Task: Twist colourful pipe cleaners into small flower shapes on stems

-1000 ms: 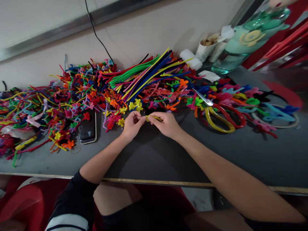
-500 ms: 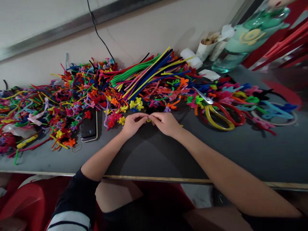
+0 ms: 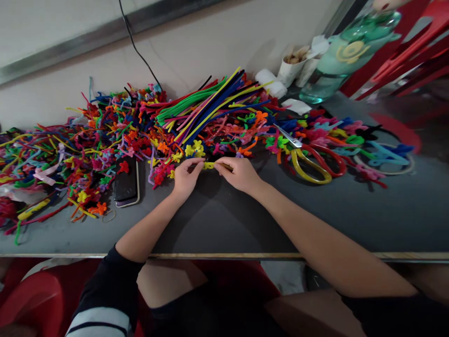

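Yellow pipe cleaner (image 3: 209, 165) is pinched in both hands (image 3: 187, 177) (image 3: 242, 175) over a dark grey tabletop (image 3: 224, 220), facing a pale wall (image 3: 210, 42).

Bundle of straight pipe cleaners (image 3: 206, 110) lies toward the rear of the tabletop (image 3: 224, 220). In front of the bundle, on the wearer's side, the left hand (image 3: 186, 179) and right hand (image 3: 242, 174) face each other, pinching a yellow pipe-cleaner piece (image 3: 209, 165) between thumbs and fingertips; the fingers conceal part of its shape. Left of the bundle: tangled heap of coloured pipe cleaners (image 3: 101, 140). Front left of it: black phone (image 3: 126, 187), flat, red flower (image 3: 123, 167) resting on top. Front right of it: scissors (image 3: 295, 164), one handle yellow, one red, blades directed toward the bundle. Right of it: white roll (image 3: 271, 83), filled paper cup (image 3: 288, 72) and green-tinted bottle (image 3: 324, 79).
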Demonstrator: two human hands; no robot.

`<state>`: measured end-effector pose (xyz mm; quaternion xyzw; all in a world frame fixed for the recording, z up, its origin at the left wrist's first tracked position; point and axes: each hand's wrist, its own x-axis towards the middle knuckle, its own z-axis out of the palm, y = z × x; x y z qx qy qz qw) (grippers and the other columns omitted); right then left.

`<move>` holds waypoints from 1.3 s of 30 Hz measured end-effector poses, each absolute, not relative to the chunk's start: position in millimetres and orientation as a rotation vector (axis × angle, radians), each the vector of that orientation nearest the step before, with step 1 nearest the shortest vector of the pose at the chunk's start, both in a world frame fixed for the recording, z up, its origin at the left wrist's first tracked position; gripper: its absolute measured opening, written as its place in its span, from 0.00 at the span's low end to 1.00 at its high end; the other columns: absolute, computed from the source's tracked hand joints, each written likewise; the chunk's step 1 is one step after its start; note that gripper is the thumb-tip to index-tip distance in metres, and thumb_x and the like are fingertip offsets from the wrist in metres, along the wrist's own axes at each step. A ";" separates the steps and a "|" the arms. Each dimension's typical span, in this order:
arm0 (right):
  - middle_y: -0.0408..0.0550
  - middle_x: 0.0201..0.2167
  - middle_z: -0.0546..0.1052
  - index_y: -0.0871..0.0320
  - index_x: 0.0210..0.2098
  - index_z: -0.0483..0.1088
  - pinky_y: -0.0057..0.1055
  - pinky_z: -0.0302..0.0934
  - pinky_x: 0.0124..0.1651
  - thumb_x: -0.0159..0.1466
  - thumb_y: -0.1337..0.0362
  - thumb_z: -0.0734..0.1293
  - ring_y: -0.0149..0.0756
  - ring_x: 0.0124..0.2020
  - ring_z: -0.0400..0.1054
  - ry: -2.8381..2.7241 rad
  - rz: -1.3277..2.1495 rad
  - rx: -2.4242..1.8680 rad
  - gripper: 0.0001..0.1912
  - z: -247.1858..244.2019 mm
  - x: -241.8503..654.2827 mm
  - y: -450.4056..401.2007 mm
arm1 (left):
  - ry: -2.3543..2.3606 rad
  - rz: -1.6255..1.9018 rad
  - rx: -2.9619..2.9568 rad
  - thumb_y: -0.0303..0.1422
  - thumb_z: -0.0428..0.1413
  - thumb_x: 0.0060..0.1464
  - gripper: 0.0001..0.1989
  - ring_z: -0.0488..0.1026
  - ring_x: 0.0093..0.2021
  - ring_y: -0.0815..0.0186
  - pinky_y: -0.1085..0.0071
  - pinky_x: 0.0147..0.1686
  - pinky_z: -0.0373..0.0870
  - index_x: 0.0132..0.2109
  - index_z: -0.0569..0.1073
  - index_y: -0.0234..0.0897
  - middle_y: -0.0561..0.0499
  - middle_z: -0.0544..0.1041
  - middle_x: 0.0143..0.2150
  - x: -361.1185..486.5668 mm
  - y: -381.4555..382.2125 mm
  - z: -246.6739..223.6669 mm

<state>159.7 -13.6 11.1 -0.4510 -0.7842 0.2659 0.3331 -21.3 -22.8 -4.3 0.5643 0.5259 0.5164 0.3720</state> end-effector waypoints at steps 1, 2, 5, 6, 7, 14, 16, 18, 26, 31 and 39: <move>0.46 0.25 0.76 0.59 0.34 0.74 0.28 0.55 0.31 0.65 0.57 0.60 0.31 0.26 0.67 -2.038 0.691 -1.169 0.16 10.4 158.6 -14.0 | 1.334 1.310 1.481 0.35 0.58 0.53 0.08 0.76 0.40 0.67 0.71 0.40 0.72 0.39 0.79 0.37 0.47 0.80 0.41 -21.2 -23.0 -4.4; 0.46 0.25 0.76 0.59 0.33 0.74 0.28 0.55 0.31 0.65 0.57 0.60 0.31 0.25 0.67 -2.032 0.685 -1.162 0.16 10.1 157.5 -14.7 | 1.319 1.280 1.505 0.35 0.58 0.53 0.09 0.76 0.39 0.67 0.71 0.39 0.73 0.40 0.79 0.37 0.47 0.80 0.41 -21.0 -23.4 -4.6; 0.47 0.27 0.77 0.59 0.33 0.75 0.28 0.56 0.31 0.65 0.57 0.59 0.31 0.26 0.68 -2.029 0.653 -1.139 0.16 10.6 154.9 -17.5 | 1.262 1.204 1.470 0.35 0.59 0.53 0.12 0.76 0.32 0.69 0.72 0.33 0.73 0.44 0.78 0.37 0.48 0.80 0.38 -19.5 -24.2 -5.7; 0.47 0.27 0.78 0.59 0.33 0.75 0.28 0.56 0.31 0.65 0.58 0.59 0.32 0.27 0.68 -2.029 0.642 -1.132 0.16 11.1 154.3 -18.4 | 1.242 1.194 1.437 0.35 0.60 0.52 0.14 0.75 0.30 0.69 0.72 0.31 0.73 0.46 0.77 0.36 0.48 0.80 0.36 -19.0 -24.2 -6.1; 0.47 0.28 0.78 0.59 0.33 0.75 0.28 0.56 0.31 0.65 0.58 0.59 0.32 0.27 0.69 -2.028 0.634 -1.129 0.16 11.4 153.9 -19.1 | 1.225 1.191 1.403 0.35 0.61 0.51 0.15 0.75 0.29 0.70 0.73 0.30 0.73 0.47 0.76 0.36 0.49 0.80 0.33 -18.5 -24.1 -6.5; 0.48 0.29 0.79 0.59 0.34 0.76 0.28 0.56 0.31 0.65 0.57 0.60 0.32 0.28 0.69 -2.014 0.617 -1.154 0.16 8.9 152.4 -21.0 | 1.231 1.205 1.286 0.34 0.63 0.48 0.13 0.73 0.25 0.72 0.76 0.27 0.72 0.40 0.74 0.33 0.53 0.75 0.25 -17.6 -24.0 -7.2; 0.47 0.28 0.78 0.59 0.34 0.75 0.28 0.57 0.31 0.64 0.57 0.61 0.32 0.27 0.69 -2.022 0.616 -1.165 0.15 7.7 152.4 -21.2 | 1.240 1.223 1.279 0.35 0.63 0.48 0.12 0.73 0.25 0.72 0.77 0.26 0.71 0.38 0.74 0.34 0.53 0.76 0.26 -17.7 -24.2 -6.7; 0.47 0.30 0.79 0.58 0.36 0.75 0.29 0.58 0.31 0.63 0.57 0.63 0.33 0.28 0.70 -2.017 0.609 -1.154 0.13 6.5 152.6 -21.0 | 1.253 1.224 1.274 0.37 0.63 0.48 0.12 0.73 0.26 0.72 0.77 0.25 0.70 0.37 0.75 0.34 0.52 0.76 0.27 -18.0 -24.3 -5.6; 0.48 0.40 0.80 0.53 0.41 0.76 0.35 0.65 0.48 0.65 0.57 0.63 0.37 0.42 0.73 -2.001 0.484 -0.978 0.12 5.0 155.9 -18.5 | 1.199 1.175 1.290 0.42 0.61 0.49 0.13 0.72 0.25 0.72 0.75 0.27 0.69 0.34 0.79 0.35 0.51 0.77 0.26 -19.9 -23.9 0.9; 0.49 0.39 0.80 0.54 0.39 0.76 0.34 0.66 0.46 0.66 0.57 0.63 0.36 0.39 0.74 -1.993 0.446 -0.962 0.12 6.0 155.4 -20.5 | 1.174 1.172 1.284 0.43 0.61 0.49 0.14 0.72 0.25 0.72 0.75 0.28 0.68 0.34 0.79 0.35 0.51 0.78 0.26 -19.9 -24.7 1.5; 0.50 0.41 0.80 0.56 0.42 0.75 0.33 0.66 0.46 0.67 0.59 0.61 0.37 0.43 0.74 -1.984 0.315 -1.078 0.13 6.1 153.7 -22.0 | 1.177 1.183 1.207 0.48 0.55 0.55 0.19 0.74 0.26 0.69 0.74 0.26 0.68 0.37 0.79 0.35 0.48 0.79 0.28 -18.6 -23.6 -0.7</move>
